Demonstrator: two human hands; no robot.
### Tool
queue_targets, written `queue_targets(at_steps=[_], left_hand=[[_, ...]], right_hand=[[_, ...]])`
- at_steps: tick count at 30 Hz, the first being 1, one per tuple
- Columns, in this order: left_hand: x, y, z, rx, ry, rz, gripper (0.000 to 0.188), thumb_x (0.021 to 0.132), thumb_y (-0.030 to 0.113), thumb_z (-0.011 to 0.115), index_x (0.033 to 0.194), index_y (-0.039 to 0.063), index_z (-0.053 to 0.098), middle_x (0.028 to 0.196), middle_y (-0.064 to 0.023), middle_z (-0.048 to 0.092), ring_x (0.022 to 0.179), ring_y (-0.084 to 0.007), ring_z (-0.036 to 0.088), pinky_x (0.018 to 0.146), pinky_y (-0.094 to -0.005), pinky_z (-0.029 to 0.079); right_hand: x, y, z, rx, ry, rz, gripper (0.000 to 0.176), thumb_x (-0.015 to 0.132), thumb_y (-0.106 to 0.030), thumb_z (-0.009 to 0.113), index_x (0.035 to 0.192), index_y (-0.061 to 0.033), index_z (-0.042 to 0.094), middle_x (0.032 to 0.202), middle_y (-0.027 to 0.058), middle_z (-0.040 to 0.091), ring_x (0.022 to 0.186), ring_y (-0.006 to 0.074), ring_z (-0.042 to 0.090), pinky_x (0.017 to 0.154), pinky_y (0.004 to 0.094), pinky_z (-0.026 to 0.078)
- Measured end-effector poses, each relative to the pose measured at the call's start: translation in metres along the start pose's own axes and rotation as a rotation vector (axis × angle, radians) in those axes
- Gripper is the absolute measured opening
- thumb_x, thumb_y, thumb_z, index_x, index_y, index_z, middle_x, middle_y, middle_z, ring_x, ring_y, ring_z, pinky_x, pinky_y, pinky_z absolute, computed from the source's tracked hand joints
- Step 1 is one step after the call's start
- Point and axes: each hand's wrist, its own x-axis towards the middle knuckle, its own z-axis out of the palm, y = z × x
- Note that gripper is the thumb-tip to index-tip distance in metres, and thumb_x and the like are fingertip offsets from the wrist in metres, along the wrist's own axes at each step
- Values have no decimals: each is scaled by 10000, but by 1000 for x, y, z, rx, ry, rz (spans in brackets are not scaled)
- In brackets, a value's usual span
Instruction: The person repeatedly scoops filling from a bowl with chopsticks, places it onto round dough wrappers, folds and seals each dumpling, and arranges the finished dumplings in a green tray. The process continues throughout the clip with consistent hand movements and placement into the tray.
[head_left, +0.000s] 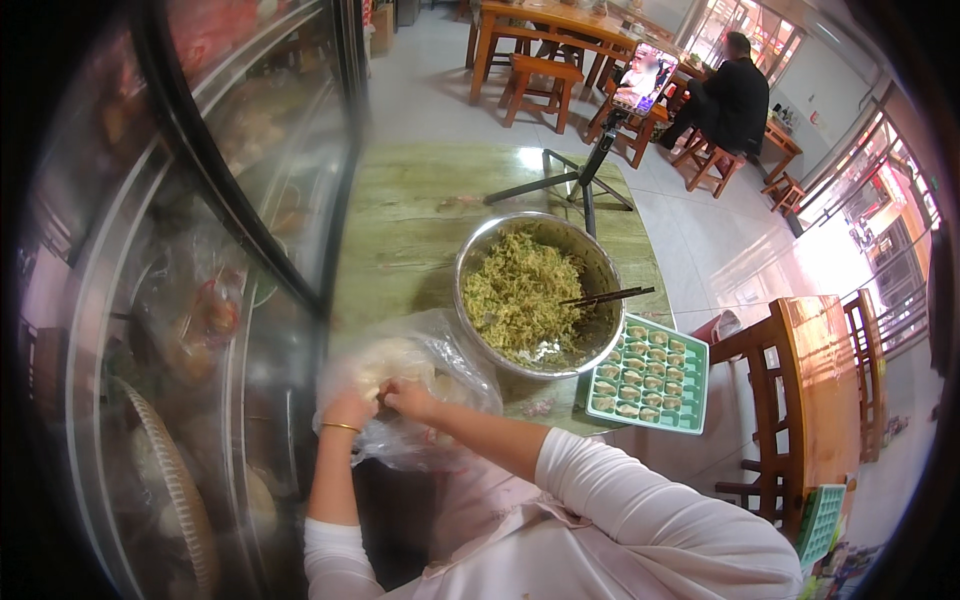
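Observation:
My left hand (351, 409), with a gold bangle at the wrist, and my right hand (409, 397) meet at the table's near left part. Their fingers pinch a small pale dough wrapper (370, 389), mostly hidden by the fingers. Below and around them lies a clear plastic bag (461, 367) with more pale dough (401, 358) in it. Beyond my right hand stands a steel bowl (459, 292) of shredded green-yellow filling (521, 289), with dark chopsticks (615, 296) leaning on its rim. Right of the bowl, a green compartment tray (701, 375) holds several folded dumplings (630, 375).
A tripod (585, 176) carrying a phone (645, 79) stands on the green table (405, 195) behind the bowl. Glass cabinet panes (277, 225) border the left side. A wooden chair (795, 405) is at right. Farther off, a person (727, 97) sits near wooden tables (555, 22).

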Motion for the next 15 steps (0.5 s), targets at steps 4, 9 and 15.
queue_targets(at_steps=[4, 9, 15], left_hand=[[8, -4, 23, 139, -83, -133, 741, 673, 233, 684, 1326, 87, 368, 1099, -221, 575, 1004, -380, 552, 889, -433, 441], [23, -17, -14, -41, 75, 208, 556, 644, 174, 703, 1156, 55, 522, 1036, -202, 590, 946, -377, 557, 870, -437, 446], [26, 2, -27, 185, -126, -29, 736, 703, 300, 676, 1342, 94, 375, 1215, -209, 530, 1118, -331, 513, 936, -383, 414]], right_hand=[[1, 9, 3, -118, 34, -130, 338, 791, -85, 526, 1106, 34, 509, 988, 157, 617, 934, 251, 596, 829, 355, 473], [-2, -1, -1, -197, 26, -140, 357, 784, -69, 526, 1125, 33, 497, 995, 179, 612, 952, 287, 594, 846, 370, 464], [-16, -38, -6, -621, 141, -271, 364, 747, -119, 557, 1085, 6, 503, 951, 233, 618, 949, 359, 590, 859, 419, 448]])
